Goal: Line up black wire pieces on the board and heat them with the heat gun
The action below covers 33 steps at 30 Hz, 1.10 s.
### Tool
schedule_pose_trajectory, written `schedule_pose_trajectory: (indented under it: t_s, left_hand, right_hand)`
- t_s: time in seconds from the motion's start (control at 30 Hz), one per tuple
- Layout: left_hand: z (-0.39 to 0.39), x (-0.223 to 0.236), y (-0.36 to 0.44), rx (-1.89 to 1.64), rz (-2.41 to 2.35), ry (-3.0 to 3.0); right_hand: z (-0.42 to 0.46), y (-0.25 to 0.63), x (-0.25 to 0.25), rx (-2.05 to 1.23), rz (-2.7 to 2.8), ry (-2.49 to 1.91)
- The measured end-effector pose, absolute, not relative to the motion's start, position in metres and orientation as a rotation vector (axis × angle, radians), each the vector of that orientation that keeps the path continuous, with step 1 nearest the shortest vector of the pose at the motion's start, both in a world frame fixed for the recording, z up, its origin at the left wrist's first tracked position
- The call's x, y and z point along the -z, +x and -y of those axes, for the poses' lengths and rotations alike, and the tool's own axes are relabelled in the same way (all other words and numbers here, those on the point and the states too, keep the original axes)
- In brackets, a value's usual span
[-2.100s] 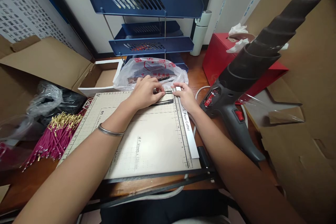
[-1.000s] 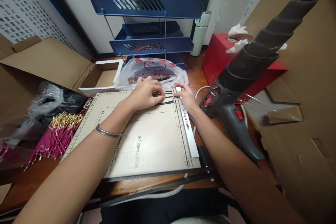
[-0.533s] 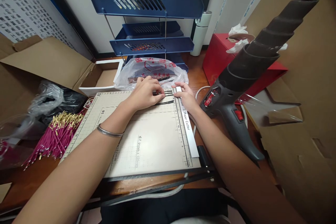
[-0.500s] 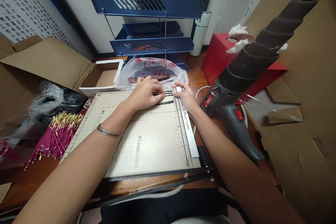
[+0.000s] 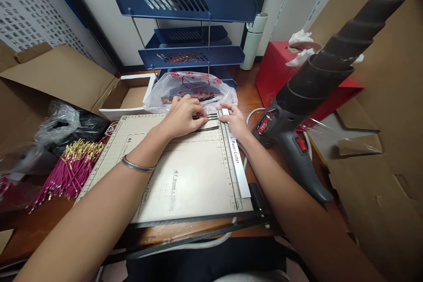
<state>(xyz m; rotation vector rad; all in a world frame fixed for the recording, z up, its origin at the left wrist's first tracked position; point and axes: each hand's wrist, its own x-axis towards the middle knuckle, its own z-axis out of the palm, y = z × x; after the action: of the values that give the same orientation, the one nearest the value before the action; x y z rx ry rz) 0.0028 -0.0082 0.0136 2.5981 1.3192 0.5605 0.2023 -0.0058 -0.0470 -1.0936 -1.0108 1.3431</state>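
Note:
A cream paper cutter (image 5: 198, 172) with printed grid lines lies flat before me. Several thin black cords (image 5: 209, 128) run across its far right part, their ends near the ruler scale. My left hand (image 5: 185, 116) is closed in a pinch on the black cords, palm down; part of their length is hidden beneath it. At the far end of the white strip (image 5: 238, 169) marked "Paper Cutter", my right hand (image 5: 233, 122) grips that strip, thumb on the near side beside the cord ends and fingers around the far side.
Behind the cutter sit a clear plastic bag (image 5: 194, 90) and blue tray rack (image 5: 191, 57). A black heat gun (image 5: 297, 110) stands at right before a red box (image 5: 274, 66). Left are magenta cords with gold tips (image 5: 71, 169) and an open cardboard box (image 5: 66, 81).
Both hands keep their places on the cords and the white strip. Only a very slight shift of the whole view shows.

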Motion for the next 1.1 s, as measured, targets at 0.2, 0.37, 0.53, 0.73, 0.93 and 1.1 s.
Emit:
schedule_pose_trajectory:
  t_s: [0.2, 0.37, 0.53, 0.73, 0.93, 1.1]
  left_hand:
    - [0.009, -0.014, 0.006, -0.551, -1.317, 2.592]
    - [0.01, -0.013, 0.01, -0.566, -1.338, 2.59]
    - [0.01, -0.012, 0.011, -0.565, -1.352, 2.597]
    - [0.01, -0.01, 0.011, -0.558, -1.36, 2.594]
    - [0.009, -0.008, 0.012, -0.577, -1.36, 2.594]
    - [0.009, -0.008, 0.012, -0.575, -1.361, 2.593]
  right_hand:
    - [0.006, 0.202, 0.048, -1.344, 1.008, -1.09]
    - [0.005, 0.202, 0.048, -1.345, 1.03, -1.093]
    - [0.006, 0.202, 0.044, -1.329, 1.042, -1.119]
    - [0.005, 0.202, 0.045, -1.314, 1.065, -1.127]
    - [0.001, 0.203, 0.051, -1.329, 1.072, -1.109]
    - [0.0, 0.204, 0.054, -1.32, 1.097, -1.095]
